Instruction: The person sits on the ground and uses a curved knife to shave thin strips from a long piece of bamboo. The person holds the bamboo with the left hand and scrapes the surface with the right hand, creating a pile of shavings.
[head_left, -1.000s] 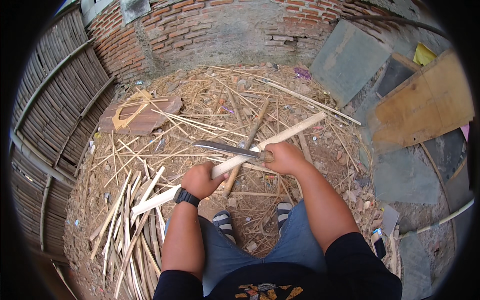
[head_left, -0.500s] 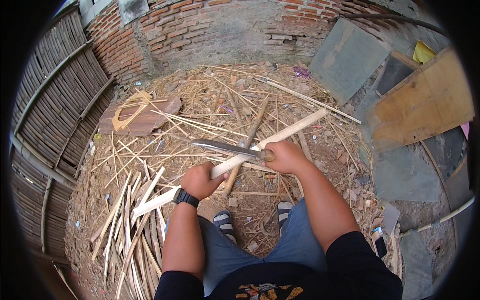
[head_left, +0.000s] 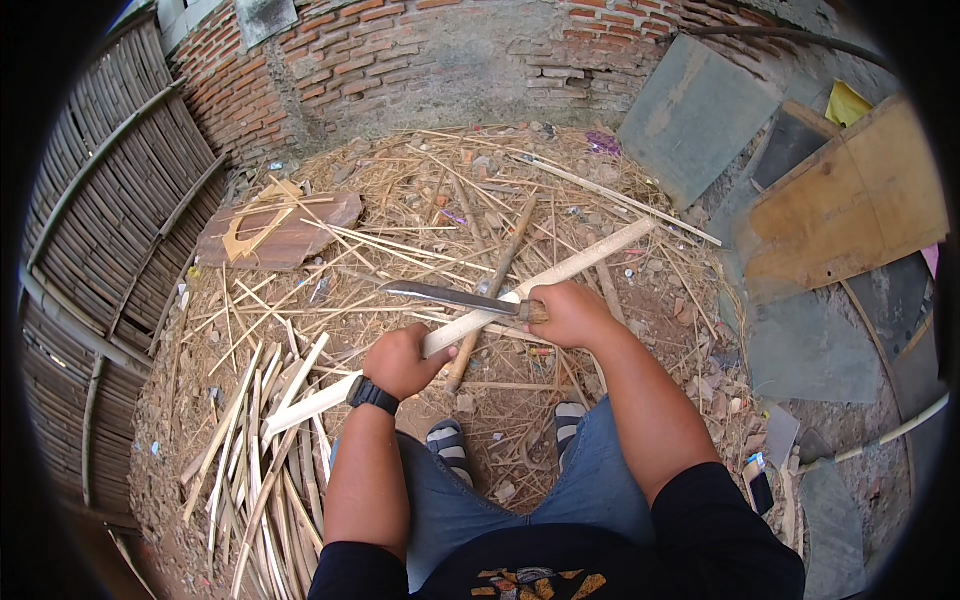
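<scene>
My left hand (head_left: 398, 360) is closed around a long pale split-bamboo strip (head_left: 590, 257), which slants from lower left up to the far right. In my right hand (head_left: 568, 314) is the wooden handle of a machete (head_left: 455, 294), its long blade pointing left. The blade lies across the strip, just ahead of my left hand, near a lighter patch on the strip. Beneath both runs a round wooden stick (head_left: 515, 245) on the ground. My fingers on the handle are partly hidden behind the fist.
A heap of pale bamboo strips (head_left: 265, 470) lies at lower left. Cut slivers litter the dirt ahead. A brown board (head_left: 280, 230) lies far left, near a bamboo fence (head_left: 105, 220). Grey and tan sheets (head_left: 845, 200) lean at right; a brick wall (head_left: 440, 60) stands behind.
The machete blade has rolled slightly, showing more of its flat side. Both hands and the strip are practically in the same place.
</scene>
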